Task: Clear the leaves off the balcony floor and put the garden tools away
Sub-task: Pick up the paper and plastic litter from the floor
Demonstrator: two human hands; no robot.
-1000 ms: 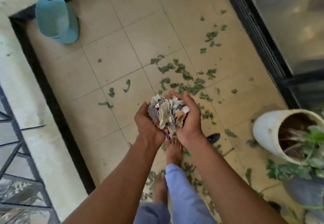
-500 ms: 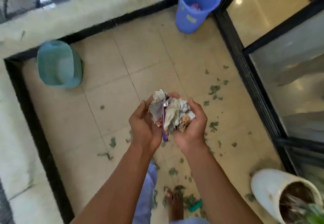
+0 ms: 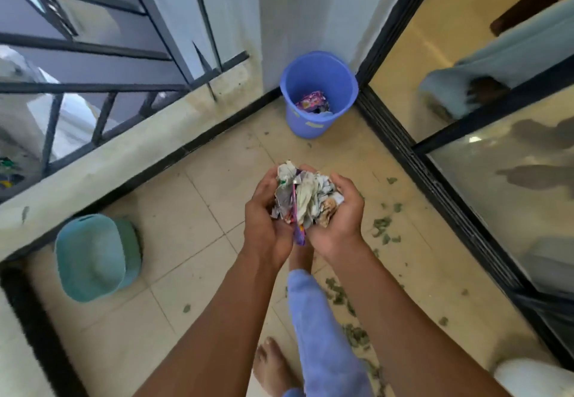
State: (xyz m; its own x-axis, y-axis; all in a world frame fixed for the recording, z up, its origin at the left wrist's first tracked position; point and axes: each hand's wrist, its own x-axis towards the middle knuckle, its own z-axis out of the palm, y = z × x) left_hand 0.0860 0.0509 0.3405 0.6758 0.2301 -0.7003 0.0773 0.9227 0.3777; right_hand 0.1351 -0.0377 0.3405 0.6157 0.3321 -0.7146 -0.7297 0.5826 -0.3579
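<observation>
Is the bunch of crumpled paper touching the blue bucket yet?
Apart. The head view shows both hands, left hand and right hand, cupping the crumpled paper, with bare floor between it and the blue bucket in the corner.

This was a home balcony, a narrow outdoor strip off a flat. The floor (image 3: 198,198) was laid in beige tiles edged with a black skirting, and a low concrete ledge (image 3: 102,164) carried a dark metal railing (image 3: 93,86). A black-framed sliding glass door (image 3: 466,160) ran along one side and opened onto an indoor room. A blue bin (image 3: 318,95) stood in the corner, a teal basket (image 3: 93,257) lay by the ledge, and green leaves (image 3: 383,229) were scattered over the tiles.
</observation>
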